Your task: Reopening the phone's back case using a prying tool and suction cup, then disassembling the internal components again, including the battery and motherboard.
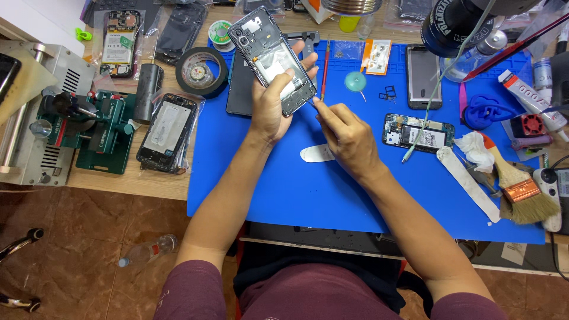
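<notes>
My left hand [274, 101] holds an opened phone [261, 41] with its back cover off, tilted up above the blue work mat [332, 189]. Its dark frame and silvery inner parts face me. My right hand [347, 133] pinches a thin tool [312, 102] whose tip touches the phone's lower right edge. Both hands meet near the mat's upper middle. A red-handled tool [325, 70] lies just behind my right hand.
Another opened phone [418, 132] and a phone lying screen-up [424, 74] rest on the mat's right. A brush [514, 181], white pry strips [468, 184], a black tape roll [201, 71], a green clamp jig [95, 127] and more phone bodies [166, 130] crowd the wooden bench.
</notes>
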